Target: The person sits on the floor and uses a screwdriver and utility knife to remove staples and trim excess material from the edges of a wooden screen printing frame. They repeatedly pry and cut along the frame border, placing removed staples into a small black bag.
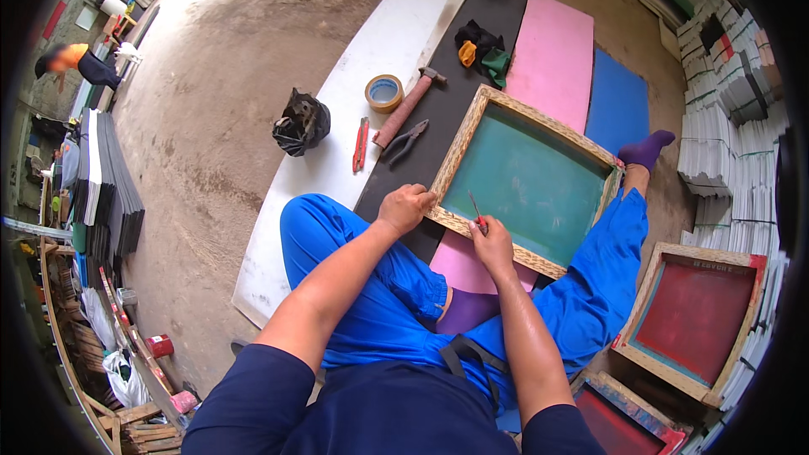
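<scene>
A wooden-framed screen with green mesh, like a silk-screen printing frame, lies tilted across the coloured sheets, by my legs. My left hand is closed at its near left corner, fingers pressed against the wood. In my right hand, over the near rail, is a slim red-handled tool with a thin metal tip pointing up over the mesh; its exact kind is unclear. Left of the frame lie pliers, a hammer with a wrapped handle, a red utility knife and a tape roll.
A black plastic bag stands on the white sheet. Dark, orange and green cloths lie beyond the frame. Another red-meshed frame leans against stacked paper bundles at right. A person bends down far left.
</scene>
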Available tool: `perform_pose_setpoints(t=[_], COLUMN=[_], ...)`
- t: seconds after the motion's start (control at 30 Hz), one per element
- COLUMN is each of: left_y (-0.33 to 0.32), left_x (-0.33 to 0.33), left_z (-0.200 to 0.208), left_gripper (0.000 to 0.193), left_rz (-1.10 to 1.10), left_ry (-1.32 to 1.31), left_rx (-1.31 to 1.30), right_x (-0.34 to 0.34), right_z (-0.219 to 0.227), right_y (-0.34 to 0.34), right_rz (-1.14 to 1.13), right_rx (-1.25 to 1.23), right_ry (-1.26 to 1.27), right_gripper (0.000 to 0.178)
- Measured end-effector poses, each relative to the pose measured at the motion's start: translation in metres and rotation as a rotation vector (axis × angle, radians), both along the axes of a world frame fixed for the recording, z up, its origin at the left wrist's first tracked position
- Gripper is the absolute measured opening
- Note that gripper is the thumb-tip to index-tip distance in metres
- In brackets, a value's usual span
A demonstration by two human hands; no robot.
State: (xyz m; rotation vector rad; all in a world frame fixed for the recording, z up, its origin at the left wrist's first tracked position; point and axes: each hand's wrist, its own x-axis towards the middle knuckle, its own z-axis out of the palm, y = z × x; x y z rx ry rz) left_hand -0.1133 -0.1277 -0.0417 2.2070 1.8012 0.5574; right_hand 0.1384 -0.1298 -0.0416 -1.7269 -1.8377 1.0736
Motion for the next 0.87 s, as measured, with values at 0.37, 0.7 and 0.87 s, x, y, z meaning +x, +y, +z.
perform_pose_setpoints(t=[0.37,0.7,0.87], left_y=[-0.015,-0.029,-0.037], left_x=[0.012,0.026,0.029], left_z=[-0.002,0.004,-0.036], left_gripper=[0.030,0.032,0.035], left_rz=[0.570,0.672,0.846], left_ry=[-0.435,-0.714,-0.997], left_rx=[-0.435,-0.520,-0.539], right_x=[-0.020,-0.054,-0.057], right_z=[0.026,0.051,0.044], right_y=[-0.014,-0.019,-0.022], right_rz=[0.092,0.261,0.299], right_rx=[0.241,0.118,0.122], right_ry=[0.032,-0.269,-0.335], right_gripper=[0.032,0.032,0.038])
